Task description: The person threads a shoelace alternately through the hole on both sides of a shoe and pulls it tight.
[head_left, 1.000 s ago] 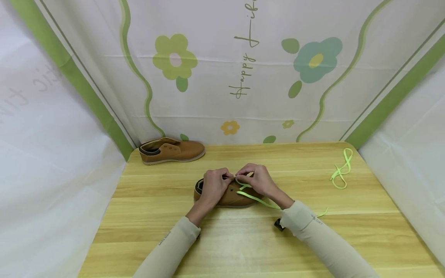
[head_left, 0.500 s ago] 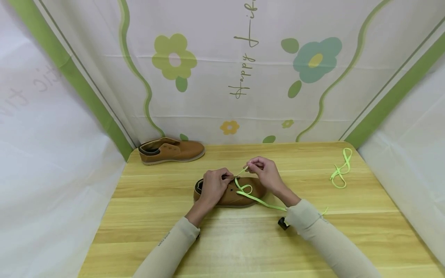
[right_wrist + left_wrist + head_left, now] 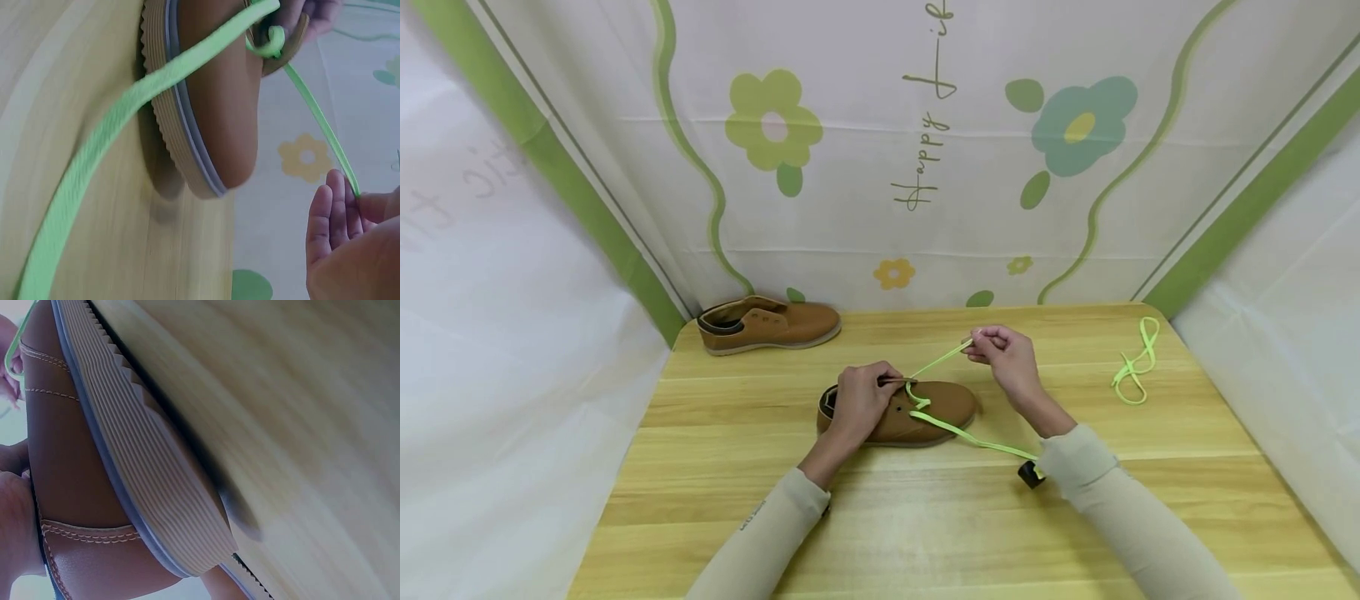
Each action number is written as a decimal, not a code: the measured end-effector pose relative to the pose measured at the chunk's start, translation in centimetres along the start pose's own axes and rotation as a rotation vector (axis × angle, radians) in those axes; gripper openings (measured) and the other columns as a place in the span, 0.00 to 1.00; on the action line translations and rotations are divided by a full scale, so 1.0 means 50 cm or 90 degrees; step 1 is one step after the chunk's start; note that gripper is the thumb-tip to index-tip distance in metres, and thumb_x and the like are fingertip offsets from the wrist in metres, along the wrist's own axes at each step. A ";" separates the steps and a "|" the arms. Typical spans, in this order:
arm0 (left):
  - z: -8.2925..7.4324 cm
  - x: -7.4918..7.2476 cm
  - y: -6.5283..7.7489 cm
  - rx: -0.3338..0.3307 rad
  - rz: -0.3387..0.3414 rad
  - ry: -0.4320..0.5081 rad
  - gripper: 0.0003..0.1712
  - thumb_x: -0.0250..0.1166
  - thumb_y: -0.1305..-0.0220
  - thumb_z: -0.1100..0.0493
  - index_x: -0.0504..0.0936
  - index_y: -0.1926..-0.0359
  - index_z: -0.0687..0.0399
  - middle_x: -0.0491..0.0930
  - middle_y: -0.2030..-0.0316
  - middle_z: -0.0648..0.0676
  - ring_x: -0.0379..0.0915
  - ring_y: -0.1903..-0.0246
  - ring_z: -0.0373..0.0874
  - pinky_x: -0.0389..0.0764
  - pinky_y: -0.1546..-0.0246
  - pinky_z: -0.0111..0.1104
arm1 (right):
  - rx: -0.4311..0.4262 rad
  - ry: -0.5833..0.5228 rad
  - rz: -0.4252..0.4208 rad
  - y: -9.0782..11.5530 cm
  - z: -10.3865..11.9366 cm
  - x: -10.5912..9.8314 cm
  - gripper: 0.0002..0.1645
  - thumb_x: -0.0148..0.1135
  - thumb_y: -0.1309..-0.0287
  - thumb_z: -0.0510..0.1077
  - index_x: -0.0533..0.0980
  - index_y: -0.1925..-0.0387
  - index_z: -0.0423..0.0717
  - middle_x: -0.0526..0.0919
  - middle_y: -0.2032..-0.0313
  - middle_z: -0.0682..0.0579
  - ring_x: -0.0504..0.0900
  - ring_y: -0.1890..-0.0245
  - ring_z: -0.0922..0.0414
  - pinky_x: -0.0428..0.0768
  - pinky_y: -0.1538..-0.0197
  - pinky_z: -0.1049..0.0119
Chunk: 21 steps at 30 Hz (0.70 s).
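A brown shoe (image 3: 943,404) lies on the table with its toe to the right. My left hand (image 3: 863,404) reaches over the shoe's opening and pinches the far eyelet flap (image 3: 898,381). To the right and above the toe, my right hand (image 3: 1011,367) pinches one end of a neon green shoelace (image 3: 942,359), stretched taut from that flap. The lace's other part leaves the near side and runs right to beneath the right sleeve. In the right wrist view, thumb and fingers grip the lace (image 3: 325,128). The left wrist view shows mostly the shoe's ribbed sole (image 3: 144,444).
A second brown shoe (image 3: 790,325), without a lace, stands at the table's back left corner. Another neon green shoelace (image 3: 1138,362) lies loosely looped at the far right. A printed white curtain (image 3: 850,167) hangs behind the wooden table (image 3: 925,533).
My right hand has moved right and upward from the eyelet flap, drawing the lace out; the loop over the shoe has shrunk. The left hand stays on the flap.
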<state>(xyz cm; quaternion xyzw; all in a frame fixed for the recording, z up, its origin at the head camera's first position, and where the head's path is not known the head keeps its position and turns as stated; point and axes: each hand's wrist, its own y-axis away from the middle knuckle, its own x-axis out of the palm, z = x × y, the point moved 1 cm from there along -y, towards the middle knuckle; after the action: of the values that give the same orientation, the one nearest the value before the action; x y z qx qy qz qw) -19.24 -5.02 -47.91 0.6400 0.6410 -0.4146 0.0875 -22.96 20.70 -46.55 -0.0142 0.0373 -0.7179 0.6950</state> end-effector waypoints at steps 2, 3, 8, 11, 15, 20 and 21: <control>0.000 0.000 0.000 0.002 0.001 0.001 0.03 0.80 0.40 0.63 0.93 0.66 0.51 0.91 0.70 0.50 0.89 0.70 0.43 0.87 0.66 0.35 | 0.012 -0.008 -0.019 -0.002 0.001 -0.012 0.15 0.61 0.24 0.38 0.77 0.49 0.25 0.91 0.61 0.49 0.91 0.64 0.63 0.88 0.55 0.66; 0.000 0.000 0.000 0.002 0.001 0.002 0.03 0.80 0.40 0.63 0.93 0.66 0.51 0.91 0.70 0.50 0.89 0.70 0.43 0.87 0.67 0.35 | 0.017 -0.011 -0.026 -0.003 0.001 -0.017 0.15 0.61 0.24 0.38 0.78 0.49 0.26 0.91 0.62 0.51 0.91 0.64 0.63 0.88 0.55 0.67; 0.000 0.000 0.000 0.000 -0.003 0.001 0.04 0.80 0.41 0.63 0.93 0.66 0.51 0.91 0.70 0.50 0.89 0.70 0.43 0.88 0.66 0.36 | 0.047 -0.023 -0.056 -0.003 0.001 -0.048 0.13 0.62 0.24 0.38 0.78 0.49 0.29 0.91 0.64 0.55 0.91 0.64 0.63 0.88 0.55 0.68; 0.000 0.001 0.000 0.004 -0.004 0.002 0.04 0.80 0.41 0.63 0.93 0.67 0.51 0.91 0.70 0.50 0.89 0.70 0.43 0.87 0.67 0.35 | 0.066 -0.032 -0.068 -0.001 0.001 -0.068 0.12 0.63 0.25 0.37 0.78 0.49 0.30 0.91 0.65 0.57 0.91 0.64 0.63 0.88 0.54 0.67; 0.000 0.000 0.000 0.010 -0.005 0.008 0.04 0.80 0.41 0.63 0.93 0.67 0.52 0.91 0.71 0.49 0.88 0.71 0.42 0.87 0.67 0.34 | 0.083 -0.038 -0.076 0.004 0.000 -0.098 0.13 0.63 0.25 0.37 0.77 0.47 0.29 0.91 0.66 0.58 0.91 0.64 0.63 0.87 0.54 0.68; 0.001 0.000 0.001 0.009 -0.007 0.010 0.03 0.80 0.40 0.63 0.93 0.67 0.51 0.91 0.71 0.49 0.88 0.71 0.41 0.87 0.68 0.33 | 0.092 -0.039 -0.077 0.012 0.000 -0.132 0.18 0.63 0.25 0.38 0.75 0.45 0.26 0.91 0.65 0.58 0.91 0.64 0.63 0.87 0.53 0.67; 0.002 0.000 0.001 0.010 -0.008 0.010 0.03 0.80 0.40 0.63 0.93 0.67 0.51 0.91 0.71 0.49 0.88 0.71 0.41 0.86 0.68 0.33 | 0.091 -0.038 -0.076 0.014 0.000 -0.138 0.18 0.64 0.25 0.38 0.75 0.45 0.26 0.91 0.65 0.58 0.91 0.64 0.63 0.87 0.53 0.66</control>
<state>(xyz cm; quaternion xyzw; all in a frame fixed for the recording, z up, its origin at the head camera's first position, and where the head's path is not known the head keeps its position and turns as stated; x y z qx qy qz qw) -19.21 -5.09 -47.99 0.6401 0.6423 -0.4149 0.0748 -22.03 27.56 -46.38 0.0118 -0.0358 -0.7582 0.6509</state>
